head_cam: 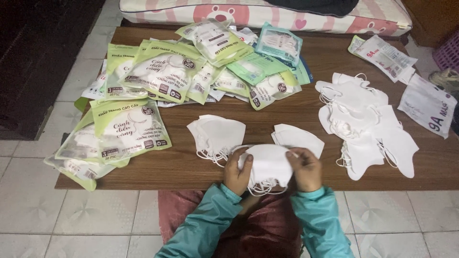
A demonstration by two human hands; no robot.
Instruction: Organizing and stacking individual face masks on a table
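I hold a small stack of white masks [267, 165] between both hands, left hand [236, 172] and right hand [305, 169] gripping opposite ends, long axis crosswise, at the desk [191, 167] near edge.

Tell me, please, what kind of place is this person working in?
Probably a room in a home used for hand packing. A low wooden table stands on a tiled floor, with a cartoon-print mattress behind it. Both hands, left and right, hold a white face mask near green-labelled mask packets.
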